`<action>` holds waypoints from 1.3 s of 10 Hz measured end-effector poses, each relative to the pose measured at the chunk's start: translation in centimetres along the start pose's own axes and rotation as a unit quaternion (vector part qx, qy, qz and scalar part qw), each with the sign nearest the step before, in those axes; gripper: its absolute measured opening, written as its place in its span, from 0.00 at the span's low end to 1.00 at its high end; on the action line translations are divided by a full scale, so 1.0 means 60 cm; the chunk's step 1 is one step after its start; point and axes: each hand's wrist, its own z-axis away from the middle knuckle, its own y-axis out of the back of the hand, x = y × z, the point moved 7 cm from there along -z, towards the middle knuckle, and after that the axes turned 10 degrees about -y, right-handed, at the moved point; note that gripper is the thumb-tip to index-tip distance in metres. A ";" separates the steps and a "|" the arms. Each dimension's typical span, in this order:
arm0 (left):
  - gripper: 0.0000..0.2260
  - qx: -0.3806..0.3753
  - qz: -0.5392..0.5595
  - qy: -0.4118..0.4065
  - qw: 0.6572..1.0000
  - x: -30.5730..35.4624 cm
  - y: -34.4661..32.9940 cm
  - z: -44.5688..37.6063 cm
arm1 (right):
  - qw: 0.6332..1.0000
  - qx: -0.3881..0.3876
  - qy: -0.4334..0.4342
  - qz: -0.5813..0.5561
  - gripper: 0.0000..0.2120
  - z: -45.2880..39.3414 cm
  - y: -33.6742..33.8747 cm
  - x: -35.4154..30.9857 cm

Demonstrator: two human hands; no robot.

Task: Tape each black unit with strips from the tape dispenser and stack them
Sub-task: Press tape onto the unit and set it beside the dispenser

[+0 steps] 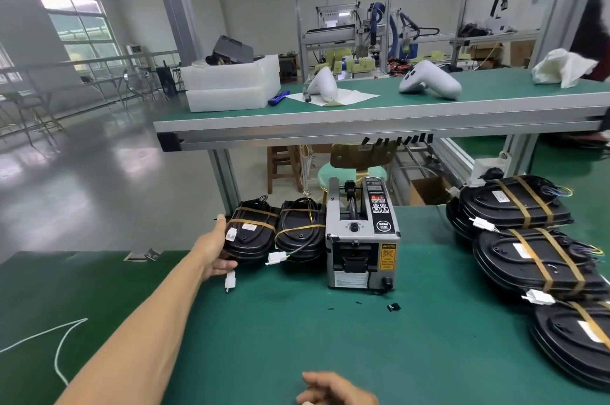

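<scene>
Two stacks of taped black units stand left of the grey tape dispenser (361, 236): the far-left stack (252, 234) and a second stack (302, 233). My left hand (214, 247) reaches out and holds the left side of the far-left stack, thumb under its near edge. A white connector (230, 280) dangles below that hand. My right hand (333, 389) hovers low at the bottom edge, fingers loosely curled, holding nothing. More black units (515, 203) with tan tape bands lie stacked on the right. Black tape strips (397, 140) hang from the shelf edge.
The green bench mat (330, 338) carries small black scraps (392, 307) in front of the dispenser. An upper shelf (363, 127) holds white plastic boxes (231, 84), two white housings and a cloth. A white cord (56, 348) lies at the left.
</scene>
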 end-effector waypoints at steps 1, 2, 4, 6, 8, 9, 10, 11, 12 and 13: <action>0.32 0.100 -0.001 -0.041 0.994 0.005 0.025 0.023 | 0.993 0.052 0.090 0.062 0.09 0.012 0.002 -0.002; 0.28 0.247 -0.025 -0.122 0.961 -0.005 0.057 0.082 | 0.977 0.100 0.141 0.125 0.16 0.012 0.003 -0.009; 0.10 0.231 0.028 -0.216 0.948 -0.096 0.025 0.239 | 0.968 0.146 0.179 0.101 0.13 0.044 -0.002 -0.031; 0.12 0.102 0.022 -0.213 0.971 -0.175 -0.037 0.307 | 0.964 0.151 0.176 0.129 0.08 0.069 -0.003 -0.037; 0.12 0.113 0.061 -0.152 0.980 -0.135 -0.033 0.241 | 0.960 0.166 0.175 0.141 0.07 0.077 -0.011 -0.034; 0.24 0.120 0.103 -0.122 0.980 -0.084 -0.040 0.188 | 0.961 0.175 0.171 0.126 0.07 0.067 -0.008 -0.030; 0.39 0.118 0.150 -0.092 0.977 -0.044 -0.055 0.144 | 0.962 0.181 0.176 0.101 0.06 0.058 -0.003 -0.029; 0.35 0.123 0.213 -0.050 0.968 -0.028 -0.069 0.112 | 0.963 0.178 0.185 0.084 0.06 0.048 0.004 -0.028; 0.28 0.124 0.258 -0.045 0.957 -0.023 -0.071 0.087 | 0.963 0.178 0.194 0.053 0.07 0.035 0.011 -0.021; 0.23 0.109 0.276 -0.058 0.953 -0.020 -0.064 0.070 | 0.962 0.176 0.204 0.049 0.09 0.026 0.011 -0.020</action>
